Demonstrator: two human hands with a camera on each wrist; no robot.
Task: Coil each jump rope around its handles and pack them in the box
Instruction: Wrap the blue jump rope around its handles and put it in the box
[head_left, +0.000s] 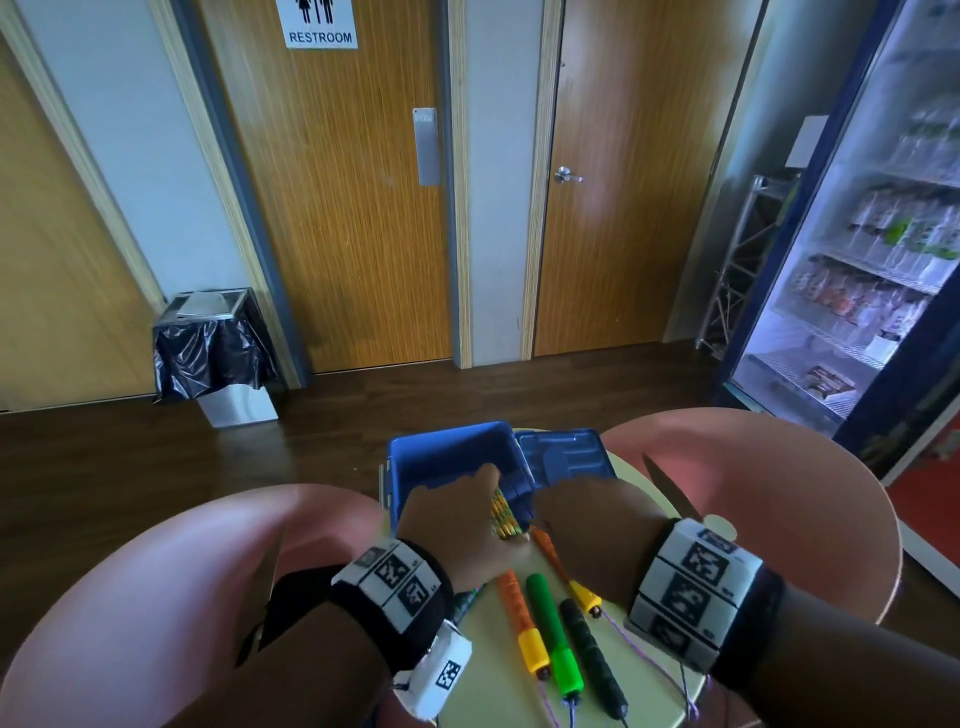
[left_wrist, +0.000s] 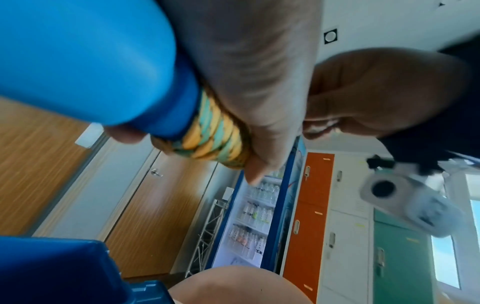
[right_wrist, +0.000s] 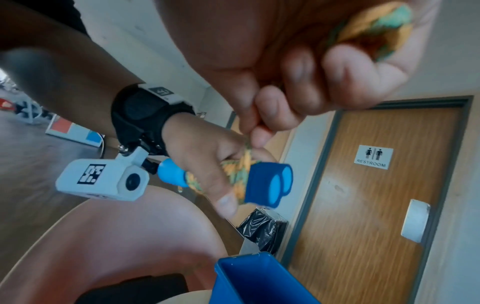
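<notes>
Gripping the blue handles over the box, left hand clamps the coil so it can't unwind while right hand pinches the rope end.

A restroom door is standing at the back, its sign sitting at the top. Left of the door, a bin lined with a black bag is resting on the floor. Right of the door, a second door is standing shut, and farther right a fridge is glowing. Two pink chairs are sitting nearer than the door.
</notes>
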